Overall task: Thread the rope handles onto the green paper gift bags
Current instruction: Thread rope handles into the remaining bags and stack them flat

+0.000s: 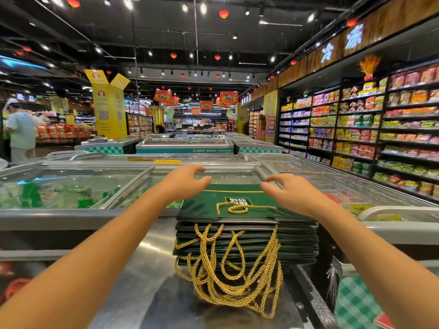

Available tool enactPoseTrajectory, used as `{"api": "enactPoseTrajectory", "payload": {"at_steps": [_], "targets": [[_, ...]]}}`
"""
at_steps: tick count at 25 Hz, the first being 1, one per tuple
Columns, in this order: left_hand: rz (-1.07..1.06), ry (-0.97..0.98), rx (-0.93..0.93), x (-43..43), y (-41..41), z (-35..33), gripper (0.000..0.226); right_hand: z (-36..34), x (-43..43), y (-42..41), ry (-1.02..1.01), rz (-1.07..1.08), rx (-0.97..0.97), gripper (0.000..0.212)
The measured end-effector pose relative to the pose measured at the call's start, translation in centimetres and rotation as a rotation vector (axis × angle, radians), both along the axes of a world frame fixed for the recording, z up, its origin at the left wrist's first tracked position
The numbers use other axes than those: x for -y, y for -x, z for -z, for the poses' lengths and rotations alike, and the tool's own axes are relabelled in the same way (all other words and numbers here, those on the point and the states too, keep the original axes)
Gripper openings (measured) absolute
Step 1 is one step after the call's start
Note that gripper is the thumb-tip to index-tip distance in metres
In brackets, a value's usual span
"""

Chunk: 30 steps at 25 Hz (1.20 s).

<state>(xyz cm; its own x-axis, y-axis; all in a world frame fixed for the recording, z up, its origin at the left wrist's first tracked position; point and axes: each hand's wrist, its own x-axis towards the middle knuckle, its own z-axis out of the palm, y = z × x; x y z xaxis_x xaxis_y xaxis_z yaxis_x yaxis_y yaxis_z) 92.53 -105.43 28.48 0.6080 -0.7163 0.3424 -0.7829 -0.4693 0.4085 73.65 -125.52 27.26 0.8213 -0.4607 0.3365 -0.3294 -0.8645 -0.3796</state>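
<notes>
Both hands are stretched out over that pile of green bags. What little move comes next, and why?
Probably lowering both hands to grip the top green bag by its far edge. The left hand and right hand hover open at that edge's two ends, holding nothing, and a gold rope lies loosely on this bag. Whether it is threaded, I cannot tell.
</notes>
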Motion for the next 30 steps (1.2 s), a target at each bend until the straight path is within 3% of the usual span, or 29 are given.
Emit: {"api": "enactPoseTrajectory", "payload": {"at_steps": [5,8,13,30], "targets": [[0.073,-0.321,0.016,4.3,-0.4,2.5,0.068,1.7,0.5,-5.7,-0.014,-0.081,-0.354,0.103],[0.035,-0.464,-0.027,5.1,-1.6,5.2,0.073,4.3,1.7,-7.1,-0.026,-0.049,-0.413,0.128],[0.005,-0.527,0.021,5.7,-1.4,8.0,0.069,7.0,1.7,-6.9,0.000,-0.023,-0.424,0.086],[-0.006,-0.424,0.018,5.8,-1.9,10.4,0.065,8.7,1.7,-7.3,0.027,0.004,-0.433,0.082]]}}
